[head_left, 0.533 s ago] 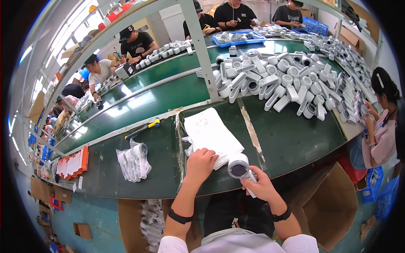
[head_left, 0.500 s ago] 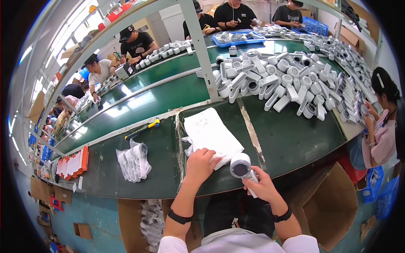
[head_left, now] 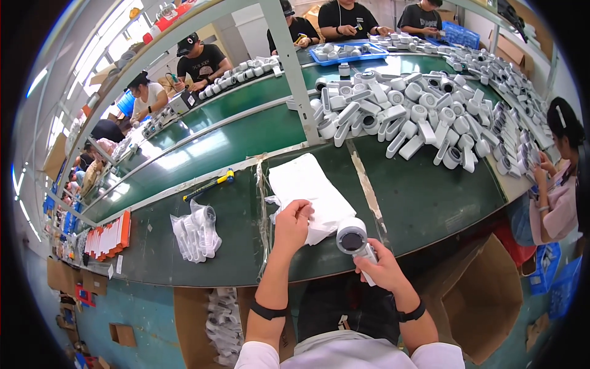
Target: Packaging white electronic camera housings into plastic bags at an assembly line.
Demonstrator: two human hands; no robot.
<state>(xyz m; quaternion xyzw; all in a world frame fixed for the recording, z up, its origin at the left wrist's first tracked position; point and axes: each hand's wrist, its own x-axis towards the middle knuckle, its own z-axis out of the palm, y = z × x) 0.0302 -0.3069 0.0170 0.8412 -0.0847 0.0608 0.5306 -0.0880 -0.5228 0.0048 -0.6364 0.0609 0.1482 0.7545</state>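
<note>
My right hand (head_left: 382,265) grips the slim handle of a white handheld fan (head_left: 351,237). Its round head, with a grey ring and a dark centre, points up toward me. My left hand (head_left: 292,225) is at the near left part of a stack of thin white plastic bags (head_left: 310,184), fingers curled together on the top bag, which is wrinkled near the fingertips. The fan's head is close to the stack's near right corner. Left of the stack, several fans wrapped in clear plastic (head_left: 195,232) lie on the dark green table (head_left: 430,203).
A large pile of unwrapped fans (head_left: 424,111) covers the far right. A yellow-and-black hammer (head_left: 210,184) and orange-and-white boxes (head_left: 110,237) lie to the left. Below are a carton of wrapped fans (head_left: 222,320) and an open carton (head_left: 476,301). A metal post (head_left: 294,80) stands ahead; co-workers sit around.
My left hand has risen a little off the near edge of the bags, its fingers curling in. The stack's near edge looks more rumpled. The fan in my right hand has barely moved.
</note>
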